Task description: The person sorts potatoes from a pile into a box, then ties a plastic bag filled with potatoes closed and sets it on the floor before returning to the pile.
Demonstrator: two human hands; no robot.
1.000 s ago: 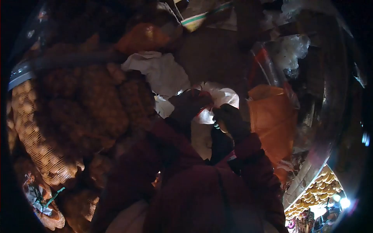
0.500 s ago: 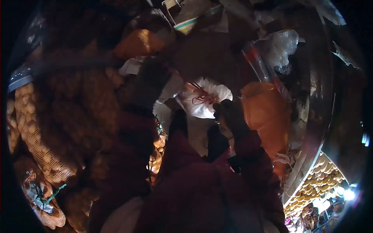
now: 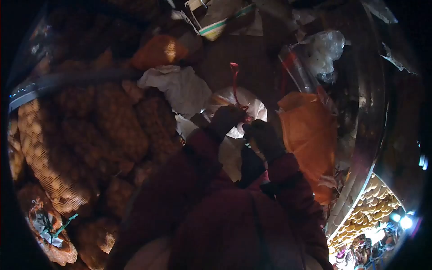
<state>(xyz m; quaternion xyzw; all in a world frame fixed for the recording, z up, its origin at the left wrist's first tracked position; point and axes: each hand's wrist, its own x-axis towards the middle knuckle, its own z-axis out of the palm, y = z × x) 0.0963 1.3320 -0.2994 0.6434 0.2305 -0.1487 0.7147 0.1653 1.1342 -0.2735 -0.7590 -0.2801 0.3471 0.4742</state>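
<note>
In the head view a pale, translucent plastic bag (image 3: 258, 109) stands in a patch of light between my hands. A red string (image 3: 235, 83) rises from it, its free end above the bag. My left hand (image 3: 227, 119), dark and gloved, is closed on the string at the bag's near left side. Just to the right, my right hand (image 3: 265, 138), also in a dark glove, has its fingers closed at the bag's near edge. Shadow hides the exact grip of both hands.
Net sacks of round produce (image 3: 108, 121) fill the left. An orange sack (image 3: 310, 135) lies right of my hands, with clear plastic (image 3: 326, 51) beyond. White cloth-like material (image 3: 180, 87) lies at the upper left. More netted produce (image 3: 369, 209) shows at the lower right.
My left arm and hand have swung from the upper left down to the bag, beside my right hand. The red string now stands up instead of lying loosely across the bag.
</note>
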